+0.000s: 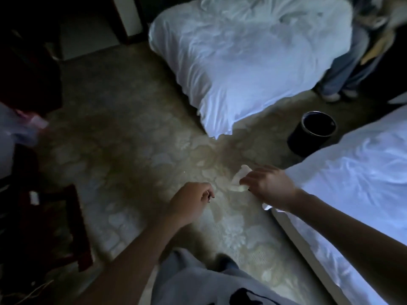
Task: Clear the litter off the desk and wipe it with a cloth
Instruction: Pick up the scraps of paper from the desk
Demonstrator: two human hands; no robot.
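Grey top (193, 280); beyond, crumpled tissue (239, 177) between right fingers (256, 177).

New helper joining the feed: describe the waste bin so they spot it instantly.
Find the two white-sheeted beds: the far bed at the top and the near bed along the right edge. On the carpet in the gap between them stands the bin, beyond the right hand gripping crumpled white paper. It is the only dark, round, open-topped container there.
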